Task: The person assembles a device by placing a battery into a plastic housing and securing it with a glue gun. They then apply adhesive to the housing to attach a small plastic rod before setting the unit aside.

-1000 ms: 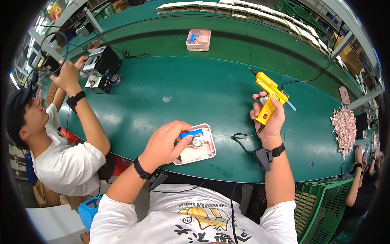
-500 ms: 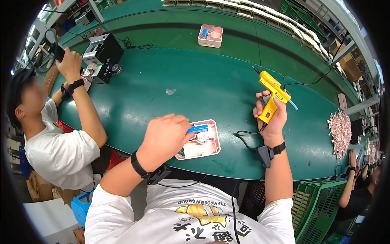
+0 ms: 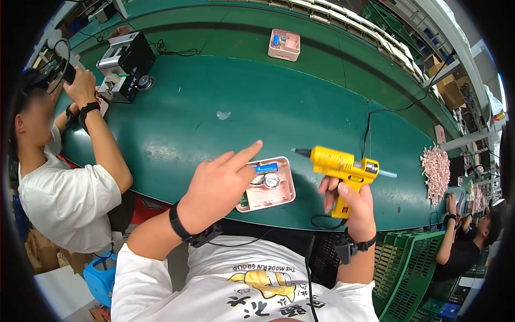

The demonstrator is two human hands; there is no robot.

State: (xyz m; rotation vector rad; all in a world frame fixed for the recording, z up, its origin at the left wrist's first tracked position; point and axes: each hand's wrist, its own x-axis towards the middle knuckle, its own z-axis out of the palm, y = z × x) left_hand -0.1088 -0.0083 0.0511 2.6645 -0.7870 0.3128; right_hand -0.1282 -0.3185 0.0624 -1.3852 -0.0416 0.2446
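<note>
Head view, landmark = pink tray (image 3: 283, 194) at the near edge of the green tabletop (image 3: 300, 107).

- Left hand (image 3: 217, 185): laid over the tray's left side, index finger stretched out and pointing up-right, past the tray's far-left corner. Grip is loose, fingers apart; nothing is seen clamped. Whether the palm touches the tray's left rim cannot be told, that part is covered.
- In the tray: a small blue part (image 3: 266, 168) along the far edge, a round metal piece (image 3: 270, 182) just below it, in the middle. Both are exposed just right of the left hand's fingers.
- Right hand (image 3: 351, 201): just right of the tray, grip clamped on the handle of a yellow glue gun (image 3: 340, 163). Gun is held level above the tabletop, nozzle aimed left toward the tray's far-right corner, tip close to it but apart. A glue stick is seen protruding from the gun's rear, on the side away from the tray.
- A black cord (image 3: 370, 126) is run from the gun area away across the tabletop, far right of the tray.
- 1 black wristband is worn on each wrist.

Rest, all well apart from the tray:
- 2nd pink tray (image 3: 284, 44) far behind it.
- Black box device (image 3: 126, 65) far to the upper left, with another person (image 3: 64, 177) seated at that end, hands raised.
- Heap of small pale parts (image 3: 435, 173) to the right.
</note>
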